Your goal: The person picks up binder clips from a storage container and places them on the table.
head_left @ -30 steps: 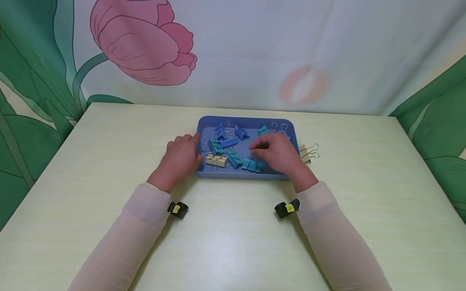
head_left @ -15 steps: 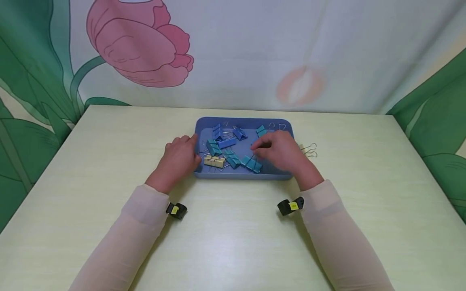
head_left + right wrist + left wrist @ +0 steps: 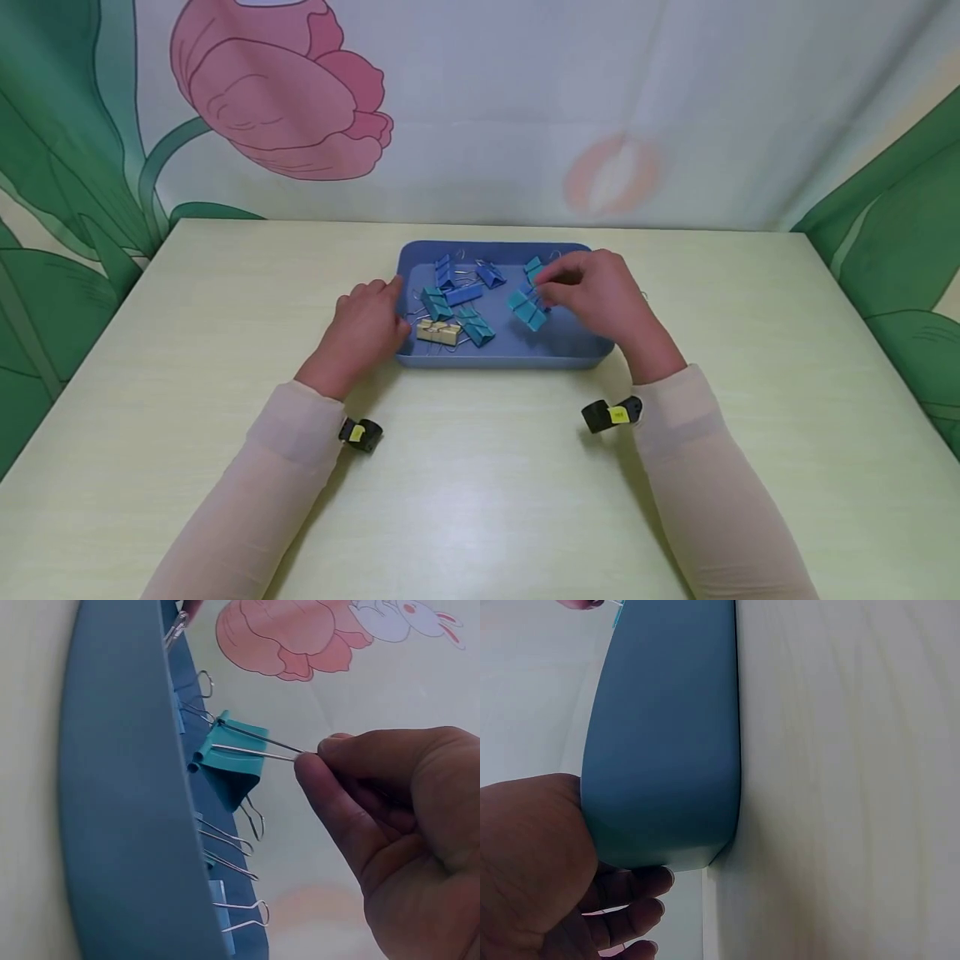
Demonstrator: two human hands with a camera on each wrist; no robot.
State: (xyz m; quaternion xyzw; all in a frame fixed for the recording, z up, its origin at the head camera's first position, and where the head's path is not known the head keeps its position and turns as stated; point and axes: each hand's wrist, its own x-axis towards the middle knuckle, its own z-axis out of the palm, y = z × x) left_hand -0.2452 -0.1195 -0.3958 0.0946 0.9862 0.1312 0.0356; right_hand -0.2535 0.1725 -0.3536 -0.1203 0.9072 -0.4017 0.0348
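A teal binder clip [image 3: 527, 308] hangs over the right half of the blue tray [image 3: 510, 363]. My right hand [image 3: 600, 292] pinches it by a wire handle between thumb and forefinger, and the right wrist view shows its body [image 3: 232, 757] tilted above the tray's wall. At the tray's left end, my left hand [image 3: 363, 329] grips the wall, thumb over the rim and fingers [image 3: 630, 919] bent against the outside. Inside lie blue binder clips [image 3: 463, 294], teal ones [image 3: 475, 327] and a yellow one [image 3: 438, 332], mostly grouped on the left.
A teal clip [image 3: 533, 268] lies in the tray's back right, partly behind my right hand. Just a bit of wire from a clip outside the tray [image 3: 644, 295] shows past that hand. The pale table [image 3: 465, 475] ends at a printed curtain [image 3: 480, 125].
My right hand has lifted the teal binder clip from the tray's front and carried it up, back and right. My left hand stays at the tray's left end.
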